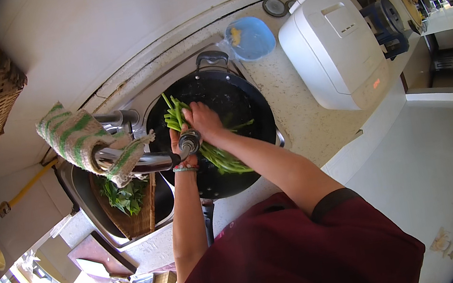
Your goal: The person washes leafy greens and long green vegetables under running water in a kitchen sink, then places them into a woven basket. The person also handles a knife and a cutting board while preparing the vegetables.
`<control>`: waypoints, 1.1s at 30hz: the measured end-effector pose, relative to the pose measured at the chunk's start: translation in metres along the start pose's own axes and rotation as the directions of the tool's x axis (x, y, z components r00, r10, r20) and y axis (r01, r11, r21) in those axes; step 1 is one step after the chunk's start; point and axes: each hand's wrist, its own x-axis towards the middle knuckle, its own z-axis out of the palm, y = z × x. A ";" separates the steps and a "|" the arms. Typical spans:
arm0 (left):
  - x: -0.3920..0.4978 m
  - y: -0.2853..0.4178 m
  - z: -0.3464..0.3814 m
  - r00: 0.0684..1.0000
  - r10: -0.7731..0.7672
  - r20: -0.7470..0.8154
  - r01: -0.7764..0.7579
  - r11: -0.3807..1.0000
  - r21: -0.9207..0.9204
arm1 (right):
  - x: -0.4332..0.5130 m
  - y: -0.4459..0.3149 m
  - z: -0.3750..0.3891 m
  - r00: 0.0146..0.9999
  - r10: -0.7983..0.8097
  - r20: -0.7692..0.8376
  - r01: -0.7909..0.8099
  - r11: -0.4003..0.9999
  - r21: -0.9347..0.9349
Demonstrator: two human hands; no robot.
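A bunch of long green vegetable stems (222,157) lies over a black wok (223,93) of water set on the sink. My left hand (183,148), with beaded bracelets at the wrist, holds the bunch near its cut ends, partly hidden behind the faucet spout. From the right, my right hand (204,120) reaches onto the same stems, its fingers bent against them; how firmly they grip is unclear. The leafy part hangs toward the wok's lower side. The metal faucet (155,162), wrapped in a green-striped cloth (77,139), crosses above the left hand.
Left of the wok, a woven basket (142,224) with green leaves sits in the sink basin. A blue plastic bowl (257,38) and a white rice cooker (331,51) stand on the counter at right. A cutting board (98,255) leans at lower left.
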 end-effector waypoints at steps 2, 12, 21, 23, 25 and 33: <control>-0.003 0.003 -0.009 0.990 0.116 -0.076 -0.088 0.949 0.302 | 0.011 0.019 -0.002 0.995 -0.052 0.090 0.052 0.999 0.011; 0.053 0.039 -0.046 0.966 -0.257 -0.031 0.258 0.941 0.219 | 0.001 -0.014 0.029 0.982 -0.140 0.126 0.038 0.801 0.598; 0.011 0.027 -0.007 0.950 -0.311 0.037 0.311 0.923 -0.225 | -0.025 -0.032 0.008 0.978 -0.185 -0.094 0.202 0.953 0.226; 0.020 0.034 -0.028 0.900 -0.436 0.028 0.400 0.797 -0.452 | -0.014 -0.025 0.006 0.987 -0.161 0.002 0.157 0.961 0.226; 0.013 0.033 -0.011 0.951 -0.296 -0.085 0.289 0.953 -0.090 | -0.003 -0.021 0.000 0.995 -0.091 -0.033 0.096 0.961 0.260; -0.055 0.047 -0.021 0.835 0.411 0.366 -0.312 -0.194 0.930 | -0.004 0.020 -0.053 0.978 -0.079 -0.192 0.151 0.907 0.394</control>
